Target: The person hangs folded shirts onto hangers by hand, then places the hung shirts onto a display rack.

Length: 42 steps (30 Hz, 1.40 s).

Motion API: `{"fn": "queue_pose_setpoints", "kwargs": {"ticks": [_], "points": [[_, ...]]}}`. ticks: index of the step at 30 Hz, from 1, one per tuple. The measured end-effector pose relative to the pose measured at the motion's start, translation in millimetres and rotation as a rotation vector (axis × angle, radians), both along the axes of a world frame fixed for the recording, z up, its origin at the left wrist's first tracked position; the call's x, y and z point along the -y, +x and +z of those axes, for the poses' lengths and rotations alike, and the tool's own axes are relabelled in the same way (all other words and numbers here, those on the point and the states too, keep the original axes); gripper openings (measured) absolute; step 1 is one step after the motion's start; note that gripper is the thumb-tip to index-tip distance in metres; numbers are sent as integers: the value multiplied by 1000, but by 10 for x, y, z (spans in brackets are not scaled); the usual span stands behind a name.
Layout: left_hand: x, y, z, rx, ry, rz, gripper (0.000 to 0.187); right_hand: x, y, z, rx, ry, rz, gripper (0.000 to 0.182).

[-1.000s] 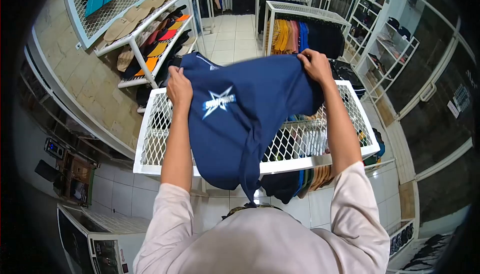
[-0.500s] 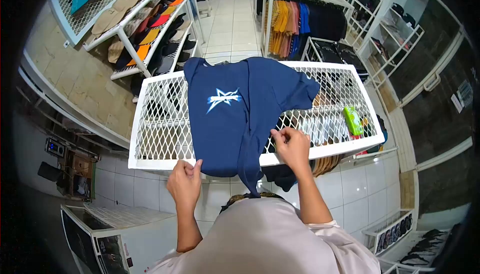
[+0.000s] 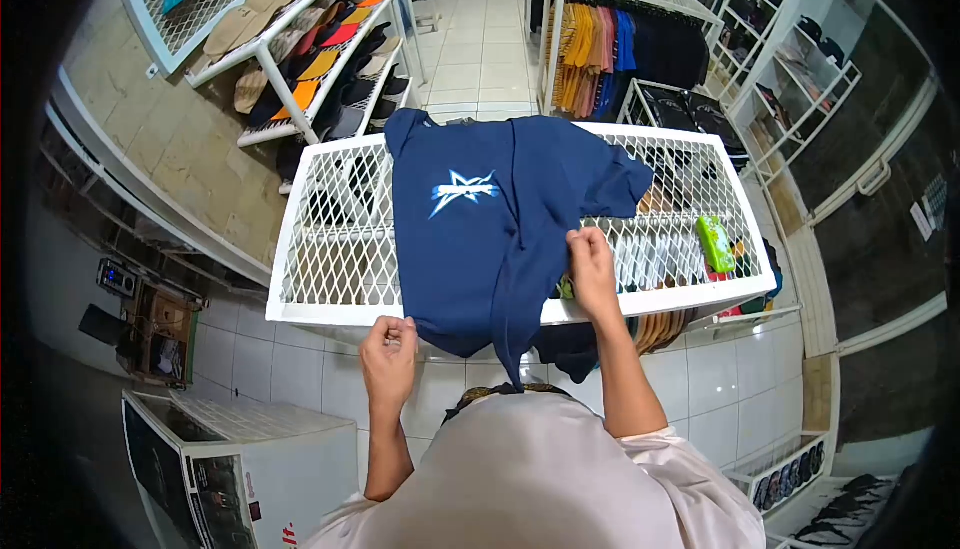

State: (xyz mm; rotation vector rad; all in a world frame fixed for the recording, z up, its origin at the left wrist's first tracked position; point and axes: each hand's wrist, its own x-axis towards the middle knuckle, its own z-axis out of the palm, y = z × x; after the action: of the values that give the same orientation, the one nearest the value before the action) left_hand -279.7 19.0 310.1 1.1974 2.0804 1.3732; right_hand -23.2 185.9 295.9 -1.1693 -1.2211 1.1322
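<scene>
A navy T-shirt with a white-and-blue star print lies across a white mesh-topped table. Its right part is folded inward and a sleeve sticks out at right; the lower end droops over the front edge. At the lower left corner of the hem, my left hand pinches the cloth between thumb and fingertips. Higher up, my right hand is closed on the shirt's right edge, above the mesh. The fabric between its fingers is mostly hidden.
A bright green pack lies on the mesh at right. Caps fill a slanted rack at back left. Behind the table stands a rail of hanging shirts. A white cabinet is at lower left.
My right hand has moved up and slightly right along the shirt's edge, taking the cloth with it. My left hand stays at the hem corner. The view has shifted slightly.
</scene>
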Motion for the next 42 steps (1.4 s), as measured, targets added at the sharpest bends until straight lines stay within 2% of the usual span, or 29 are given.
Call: {"fn": "queue_pose_setpoints", "kwargs": {"ticks": [1,2,4,6,7,8,12,14,15,16,18,19,20,21,22,25,28,30,32,33,36,37,38,41,42], "points": [[39,-15,78,10,-16,11,21,-35,-25,0,-219,-3,-54,16],[68,-51,124,13,-17,16,21,-38,109,41,-442,-221,-65,15],[118,-154,207,-13,75,72,19,-41,370,192,-597,-452,-131,18],[155,-219,306,-30,78,73,18,-34,413,381,-660,-294,-138,21],[164,-263,304,-22,113,70,18,-28,442,447,-585,-220,-187,23],[177,-296,296,-14,149,68,19,-8,581,407,-362,-92,-129,16],[235,-349,163,71,121,19,22,20,862,252,130,194,-334,15],[304,-442,-72,96,47,-55,20,81,832,257,235,179,-364,16],[322,-472,-191,117,-24,-134,19,114,752,263,401,176,-323,18],[321,-456,-275,117,-19,-131,19,135,647,295,564,175,-280,21],[308,-389,-371,330,44,-102,21,152,420,321,828,211,-124,25],[292,-366,-368,379,58,-110,30,95,358,217,961,268,-130,25],[273,-339,-345,379,69,-102,30,37,287,151,1093,329,-135,24],[257,-313,-311,379,98,-79,32,16,125,362,1142,269,-160,23],[251,-295,-291,380,127,-52,33,-53,-42,483,1142,286,-151,23],[247,-254,-295,391,143,2,35,-363,-654,730,893,383,-20,28],[259,-202,-283,394,131,55,34,-874,-1471,580,834,456,96,38],[249,-184,-276,347,78,75,30,-1104,-2038,517,831,510,95,48],[244,-174,-233,271,92,53,21,-1258,-2516,493,979,519,36,56],[262,-190,-276,287,81,54,23,-1344,-2698,401,1037,523,-13,56],[233,-211,-246,327,83,51,24,-1700,-2895,108,1189,392,50,44],[255,-216,-247,417,93,6,22,-1690,-2846,240,1192,334,129,38],[251,-212,-252,514,109,-41,21,-1674,-2785,366,1136,265,157,38],[223,-95,-74,575,125,-148,17,-1896,-2463,371,729,176,59,39],[192,-27,34,602,155,-219,17,-2055,-2253,341,615,223,70,43]]}}
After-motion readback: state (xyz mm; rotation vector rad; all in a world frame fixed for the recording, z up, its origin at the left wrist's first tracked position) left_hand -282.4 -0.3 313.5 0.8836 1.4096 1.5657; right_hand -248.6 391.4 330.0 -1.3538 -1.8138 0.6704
